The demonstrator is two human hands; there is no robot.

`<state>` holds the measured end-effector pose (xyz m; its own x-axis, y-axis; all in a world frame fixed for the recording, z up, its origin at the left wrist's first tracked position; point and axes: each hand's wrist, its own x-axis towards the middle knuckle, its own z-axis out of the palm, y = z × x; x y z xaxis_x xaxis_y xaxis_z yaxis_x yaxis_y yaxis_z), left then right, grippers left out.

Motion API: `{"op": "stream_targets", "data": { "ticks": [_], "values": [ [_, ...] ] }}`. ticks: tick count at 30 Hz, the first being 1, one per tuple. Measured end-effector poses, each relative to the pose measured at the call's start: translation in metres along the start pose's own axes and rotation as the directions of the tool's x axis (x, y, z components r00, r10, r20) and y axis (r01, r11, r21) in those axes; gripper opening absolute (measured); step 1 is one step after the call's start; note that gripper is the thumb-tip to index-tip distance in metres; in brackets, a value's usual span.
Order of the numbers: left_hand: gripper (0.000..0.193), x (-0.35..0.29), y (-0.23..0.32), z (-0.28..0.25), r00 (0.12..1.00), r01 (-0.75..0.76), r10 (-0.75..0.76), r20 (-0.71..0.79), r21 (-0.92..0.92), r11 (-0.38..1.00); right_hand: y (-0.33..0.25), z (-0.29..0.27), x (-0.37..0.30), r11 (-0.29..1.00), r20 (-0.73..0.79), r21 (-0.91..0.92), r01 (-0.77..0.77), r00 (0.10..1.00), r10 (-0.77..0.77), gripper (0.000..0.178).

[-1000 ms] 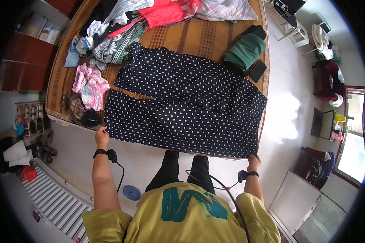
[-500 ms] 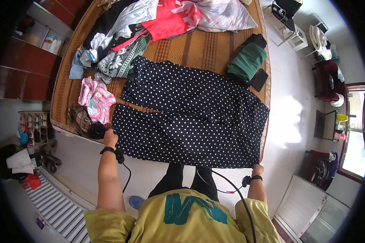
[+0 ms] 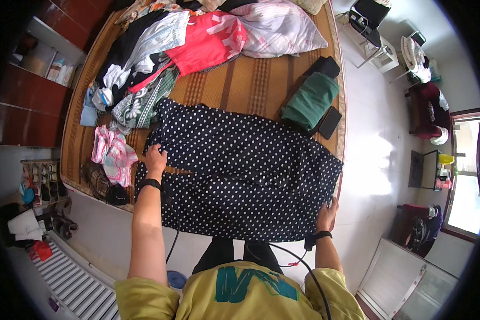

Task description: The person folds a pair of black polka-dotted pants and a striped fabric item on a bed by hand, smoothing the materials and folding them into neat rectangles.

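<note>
Dark polka-dot trousers (image 3: 240, 176) lie spread sideways across the woven mat, legs to the left, waist to the right. A narrow gap parts the legs at the left. My left hand (image 3: 156, 160) rests on the leg ends beside that gap, fingers bent and a little apart on the cloth. On the near right part of the waist, my right hand (image 3: 326, 214) touches the fabric with its fingers stretched forward. Just left of the trousers lies a crumpled pink-and-white cloth (image 3: 114, 154).
The woven mat (image 3: 213, 88) covers a bed. Heaped clothes, among them a red garment (image 3: 205, 42), lie at its far left. A folded green garment (image 3: 312, 100) and a dark phone (image 3: 330, 122) sit at the right. A black cable (image 3: 309, 266) hangs before my body.
My left hand has left the near leg's corner and moved away from me onto the cloth. My right hand has let go of the near waist corner and shifted farther up.
</note>
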<state>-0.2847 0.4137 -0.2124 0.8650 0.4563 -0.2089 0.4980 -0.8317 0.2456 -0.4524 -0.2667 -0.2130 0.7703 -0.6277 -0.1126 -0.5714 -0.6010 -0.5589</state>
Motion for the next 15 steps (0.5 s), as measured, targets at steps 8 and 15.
{"op": "stream_targets", "data": {
  "ticks": [8,15],
  "values": [
    [0.11,-0.037,0.096,0.041,0.955,-0.127,0.106,0.276,0.059,0.99,-0.229,0.095,0.109,0.768,0.218,0.613,-0.188,0.974,0.065,0.083],
    [0.128,-0.03,0.117,0.046,0.918,-0.019,-0.036,0.394,0.134,0.991,-0.282,0.129,0.175,0.401,0.511,0.722,-0.564,0.825,0.241,0.099]
  ]
}}
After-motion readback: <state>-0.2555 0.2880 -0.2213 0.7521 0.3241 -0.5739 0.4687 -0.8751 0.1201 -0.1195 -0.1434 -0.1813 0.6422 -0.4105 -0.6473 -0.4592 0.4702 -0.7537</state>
